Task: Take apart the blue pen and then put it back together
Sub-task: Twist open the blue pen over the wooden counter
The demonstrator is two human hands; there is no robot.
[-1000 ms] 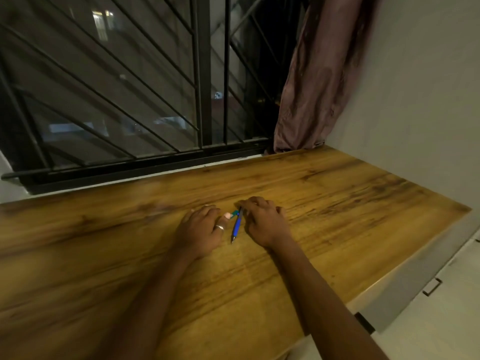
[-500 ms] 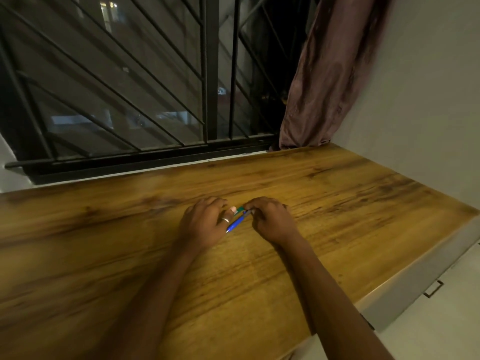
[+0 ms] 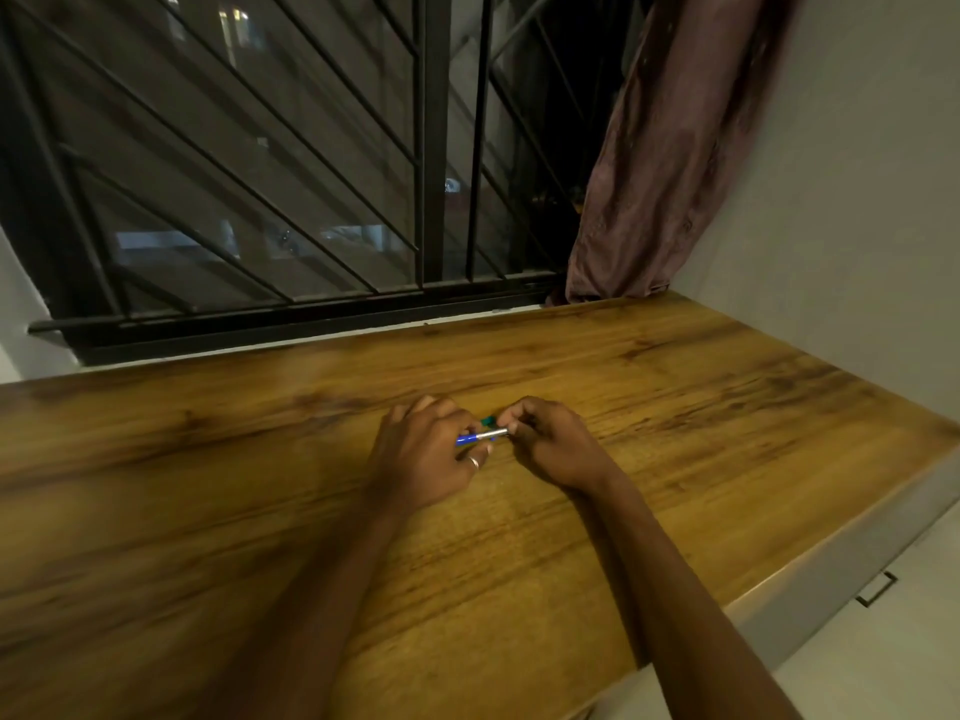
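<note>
presently: blue pen (image 3: 475, 438) pinched between left hand (image 3: 423, 452) and right hand (image 3: 553, 441) fingers above bench (image 3: 727, 407), silver end at right fingertips; risk: small parts slipping loose, rolling off if pulled sharply.

Most of the blue pen (image 3: 480, 437) is buried inside the left hand (image 3: 426, 454) and right hand (image 3: 550, 441); the small green piece (image 3: 487, 421) behind is too tiny to identify.

The blue pen (image 3: 482, 436), flat on the table a second ago, is now pinched level between both hands.
</note>
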